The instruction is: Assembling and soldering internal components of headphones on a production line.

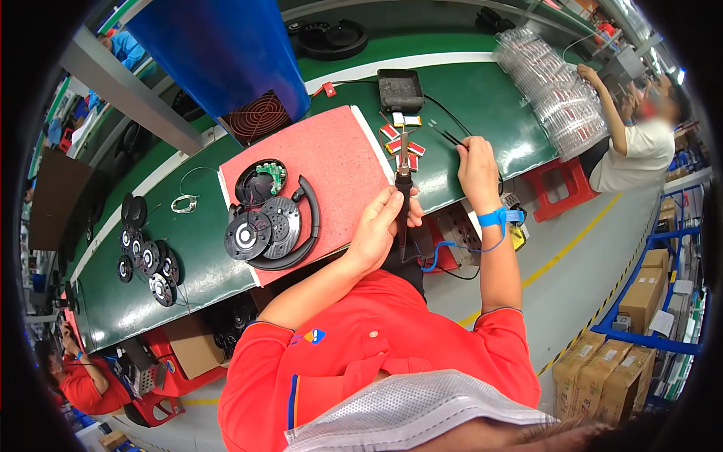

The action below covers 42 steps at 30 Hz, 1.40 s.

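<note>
head cam | worn fisheye | looks steeply down | near, above green workbench (482, 98)

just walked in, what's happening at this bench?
A person in a red shirt sits at a green workbench. The left hand grips a soldering iron, tip pointing away toward small red-and-white parts. The right hand, blue strap on its wrist, holds black tweezers. An opened headphone assembly lies untouched on a red mat.
</note>
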Each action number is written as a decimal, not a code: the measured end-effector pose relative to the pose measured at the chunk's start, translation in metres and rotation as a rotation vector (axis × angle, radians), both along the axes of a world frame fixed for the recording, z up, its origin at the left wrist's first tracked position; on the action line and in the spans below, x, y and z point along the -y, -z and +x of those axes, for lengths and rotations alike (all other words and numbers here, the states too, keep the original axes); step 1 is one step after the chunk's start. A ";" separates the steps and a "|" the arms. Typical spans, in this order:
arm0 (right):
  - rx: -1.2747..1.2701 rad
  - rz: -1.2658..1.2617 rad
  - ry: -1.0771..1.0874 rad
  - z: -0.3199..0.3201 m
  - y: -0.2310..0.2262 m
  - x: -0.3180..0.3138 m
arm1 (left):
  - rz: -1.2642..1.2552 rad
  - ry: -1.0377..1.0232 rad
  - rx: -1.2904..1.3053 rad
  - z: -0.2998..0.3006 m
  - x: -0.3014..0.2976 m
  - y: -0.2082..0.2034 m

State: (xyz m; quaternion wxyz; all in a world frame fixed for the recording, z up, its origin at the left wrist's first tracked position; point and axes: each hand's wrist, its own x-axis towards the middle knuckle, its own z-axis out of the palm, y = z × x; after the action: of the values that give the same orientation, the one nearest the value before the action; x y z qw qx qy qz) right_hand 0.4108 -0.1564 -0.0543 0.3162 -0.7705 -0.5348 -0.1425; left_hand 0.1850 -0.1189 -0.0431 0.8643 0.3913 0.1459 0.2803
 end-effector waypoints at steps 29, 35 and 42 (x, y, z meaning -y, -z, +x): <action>-0.863 -0.436 -0.517 -0.049 -0.086 0.041 | 0.050 0.194 -0.048 -0.005 -0.001 -0.009; -0.700 -0.390 -0.495 -0.052 -0.082 0.040 | 0.123 0.126 -0.072 0.000 -0.002 -0.009; -0.624 -0.396 -0.438 -0.061 -0.078 0.040 | 0.263 0.052 -0.132 0.002 0.000 -0.007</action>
State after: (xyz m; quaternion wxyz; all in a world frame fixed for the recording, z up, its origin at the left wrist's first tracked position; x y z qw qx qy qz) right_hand 0.3500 -0.1969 0.0242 0.3314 -0.6907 -0.5818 0.2733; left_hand 0.1867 -0.1190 -0.0364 0.8009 0.5226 0.1543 0.2483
